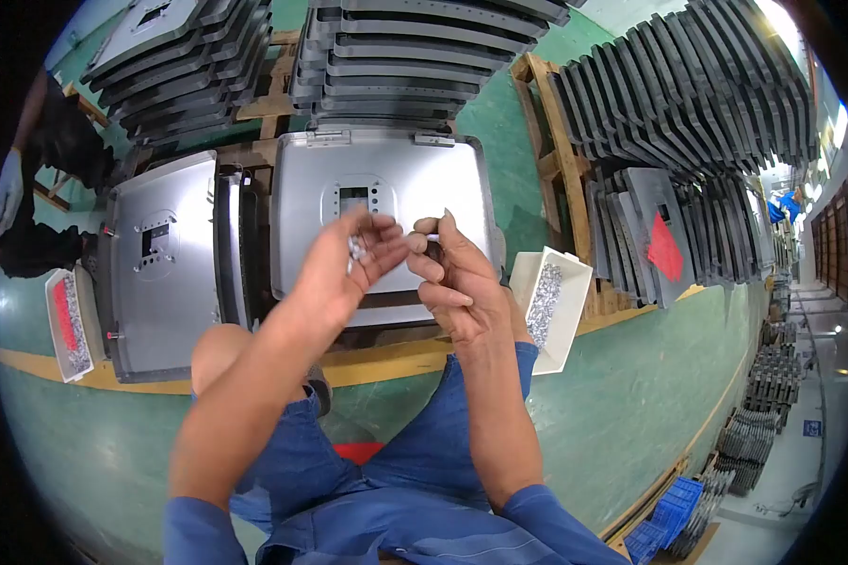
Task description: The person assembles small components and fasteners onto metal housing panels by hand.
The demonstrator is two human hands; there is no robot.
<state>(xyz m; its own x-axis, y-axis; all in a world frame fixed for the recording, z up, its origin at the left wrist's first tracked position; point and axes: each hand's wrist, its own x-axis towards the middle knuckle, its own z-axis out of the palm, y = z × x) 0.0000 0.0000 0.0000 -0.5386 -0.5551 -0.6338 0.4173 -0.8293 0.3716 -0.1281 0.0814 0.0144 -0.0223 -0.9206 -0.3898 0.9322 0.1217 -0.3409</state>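
Note:
Palm turned up and fingers half curled, my left hand (339,259) cups several small shiny metal fasteners (355,249), slightly blurred. Close beside it, my right hand (466,282) pinches one small metal fastener (432,238) between thumb and fingers. The fingertips of both hands almost meet. Under them lies a grey sheet-metal panel (443,184) with a raised rim, two hinge-like brackets at its far edge and a small rectangular cutout ringed by holes. My hands hide part of its near half.
Right of the panel stands a white box (575,306) of small metal fasteners. Another grey panel (174,315) leans at the left, near a second white box (58,353). Stacked panels (396,71) rise behind, more (683,85) at right. A person's gloved hand (9,193) shows far left.

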